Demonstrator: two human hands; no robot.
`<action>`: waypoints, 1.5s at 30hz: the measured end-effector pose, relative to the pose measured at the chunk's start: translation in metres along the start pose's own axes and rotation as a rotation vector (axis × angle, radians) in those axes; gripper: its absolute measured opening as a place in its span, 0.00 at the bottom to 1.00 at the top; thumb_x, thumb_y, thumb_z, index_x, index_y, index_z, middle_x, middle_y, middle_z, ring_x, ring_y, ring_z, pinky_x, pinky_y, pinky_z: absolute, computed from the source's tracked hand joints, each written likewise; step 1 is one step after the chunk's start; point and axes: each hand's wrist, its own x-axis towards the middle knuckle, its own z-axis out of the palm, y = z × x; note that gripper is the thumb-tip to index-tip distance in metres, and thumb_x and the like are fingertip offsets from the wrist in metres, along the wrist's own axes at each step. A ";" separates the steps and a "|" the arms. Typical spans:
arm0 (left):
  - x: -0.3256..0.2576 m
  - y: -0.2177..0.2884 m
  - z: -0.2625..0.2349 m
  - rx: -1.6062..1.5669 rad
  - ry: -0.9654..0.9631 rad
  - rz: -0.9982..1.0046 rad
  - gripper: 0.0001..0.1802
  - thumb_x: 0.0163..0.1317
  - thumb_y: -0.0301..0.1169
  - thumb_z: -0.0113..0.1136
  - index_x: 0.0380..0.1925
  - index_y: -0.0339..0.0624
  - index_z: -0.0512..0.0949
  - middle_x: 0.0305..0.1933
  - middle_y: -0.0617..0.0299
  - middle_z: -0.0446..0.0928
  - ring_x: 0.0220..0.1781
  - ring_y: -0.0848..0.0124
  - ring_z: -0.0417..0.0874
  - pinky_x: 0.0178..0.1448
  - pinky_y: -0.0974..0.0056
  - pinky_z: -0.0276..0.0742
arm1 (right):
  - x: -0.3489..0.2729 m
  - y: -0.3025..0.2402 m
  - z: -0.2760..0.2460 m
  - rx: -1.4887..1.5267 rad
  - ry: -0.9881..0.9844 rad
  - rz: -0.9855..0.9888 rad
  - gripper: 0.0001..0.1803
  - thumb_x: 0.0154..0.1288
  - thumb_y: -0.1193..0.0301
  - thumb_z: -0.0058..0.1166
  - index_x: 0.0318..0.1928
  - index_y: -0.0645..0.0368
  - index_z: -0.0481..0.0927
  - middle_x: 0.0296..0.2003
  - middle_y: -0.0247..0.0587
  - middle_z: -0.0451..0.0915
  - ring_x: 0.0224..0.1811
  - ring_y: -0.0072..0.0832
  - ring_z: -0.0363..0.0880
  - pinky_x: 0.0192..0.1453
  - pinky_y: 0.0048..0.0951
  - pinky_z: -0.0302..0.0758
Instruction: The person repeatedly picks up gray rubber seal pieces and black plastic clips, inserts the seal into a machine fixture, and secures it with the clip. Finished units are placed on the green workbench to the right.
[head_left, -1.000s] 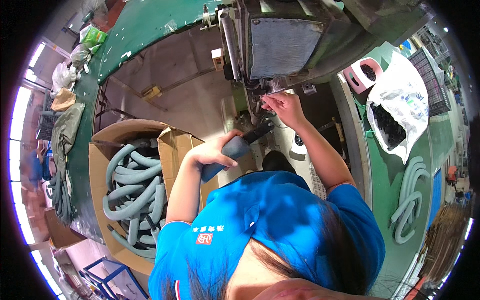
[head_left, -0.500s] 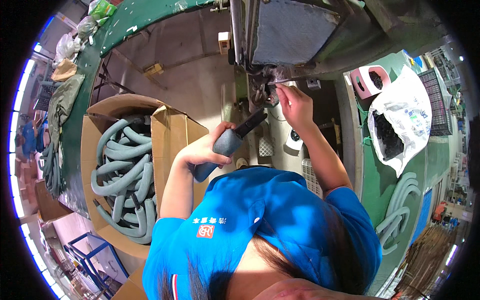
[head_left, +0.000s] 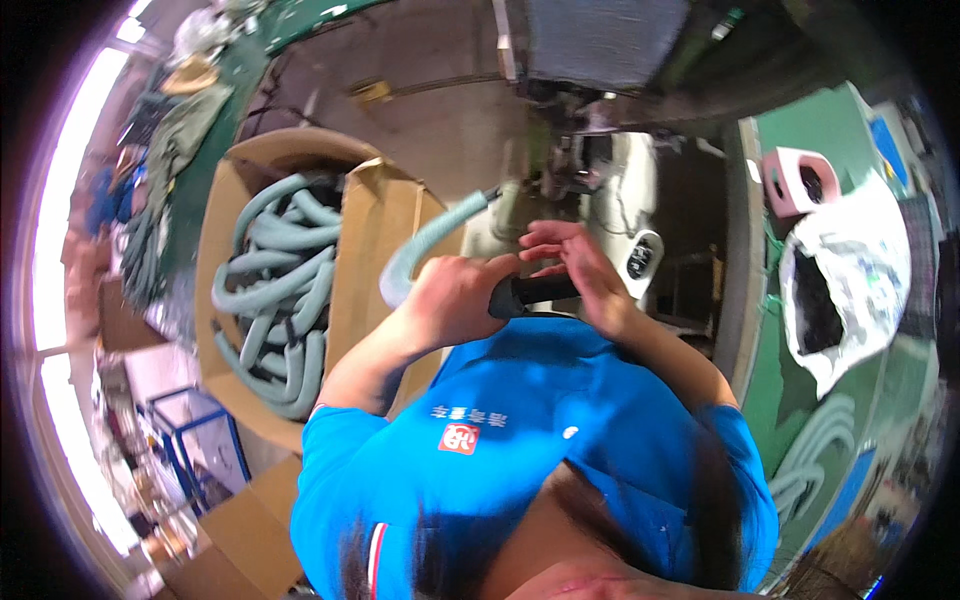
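My left hand (head_left: 455, 298) is closed around a curved, grey-green foam-covered tube (head_left: 428, 247) in front of my chest. One arm of the tube rises to the upper right and finishes in a thin dark tip. Out of the other side of my fist comes a thicker black end piece (head_left: 545, 289), pointing right. Beside that piece is my right hand (head_left: 585, 275), its fingers spread and slightly blurred. Its palm is close to the black end; whether they touch I cannot tell.
A cardboard box (head_left: 395, 210) full of similar curved tubes stands at left. Ahead is a dark machine (head_left: 600, 45). On the right green table (head_left: 770, 370) are a pink container (head_left: 790, 165), a white sack (head_left: 870, 260) of black parts and more tubes (head_left: 815, 455).
My right hand has come away from the machine and down beside my left hand. The tube has been turned, so its thick black end points right. The whole view has shifted.
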 end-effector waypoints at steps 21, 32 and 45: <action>-0.040 -0.168 -0.011 0.213 0.409 -0.354 0.31 0.54 0.29 0.61 0.59 0.41 0.65 0.51 0.49 0.73 0.50 0.56 0.76 0.54 0.57 0.72 | -0.140 0.018 -0.116 -0.666 0.683 0.200 0.12 0.66 0.65 0.51 0.46 0.56 0.76 0.42 0.42 0.76 0.46 0.32 0.75 0.51 0.33 0.72; 0.056 -0.089 0.078 0.454 -0.392 -0.215 0.24 0.53 0.32 0.62 0.51 0.42 0.72 0.31 0.51 0.79 0.37 0.55 0.82 0.41 0.54 0.76 | -0.576 0.001 -0.227 -1.618 2.252 1.076 0.27 0.50 0.67 0.59 0.51 0.62 0.67 0.53 0.52 0.66 0.56 0.47 0.65 0.58 0.48 0.64; 0.149 0.191 0.166 0.266 -0.062 0.897 0.24 0.52 0.25 0.57 0.52 0.45 0.73 0.51 0.55 0.75 0.55 0.57 0.74 0.62 0.52 0.67 | -0.505 -0.038 -0.151 -1.409 2.120 0.325 0.18 0.46 0.68 0.63 0.36 0.62 0.72 0.29 0.50 0.77 0.32 0.50 0.76 0.34 0.42 0.74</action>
